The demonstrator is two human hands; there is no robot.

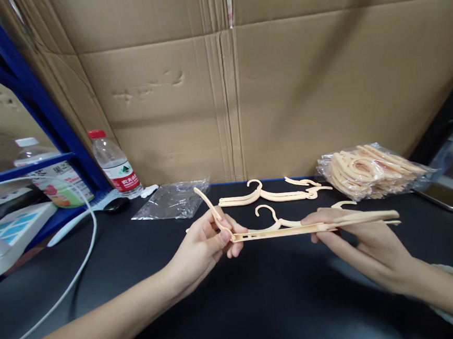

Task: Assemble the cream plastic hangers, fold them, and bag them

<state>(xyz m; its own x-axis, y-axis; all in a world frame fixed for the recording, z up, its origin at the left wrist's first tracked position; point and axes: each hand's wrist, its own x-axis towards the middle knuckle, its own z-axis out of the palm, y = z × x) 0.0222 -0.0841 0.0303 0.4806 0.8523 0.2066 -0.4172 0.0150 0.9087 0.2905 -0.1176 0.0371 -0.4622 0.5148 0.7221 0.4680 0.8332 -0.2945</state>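
Note:
My left hand (208,239) pinches the left end of a cream plastic folding hanger (278,232), where a curved piece sticks up past the fingers. My right hand (366,247) is closed around the same hanger's right part, with a long flat arm lying over the hand and pointing right. The hanger is held level above the black table. Just behind it lies a second hanger (269,211), partly hidden by the held one and my hands. Farther back rests another hanger (242,198), its hook toward the cardboard, with loose-looking hanger pieces (300,181) beside it.
A clear bag of cream hangers (371,171) lies at the back right, near a dark-screened device (447,188). An empty plastic bag (172,200), a red-capped water bottle (116,165) and a white cable (86,253) are on the left. Cardboard (158,96) stands behind the table (237,304).

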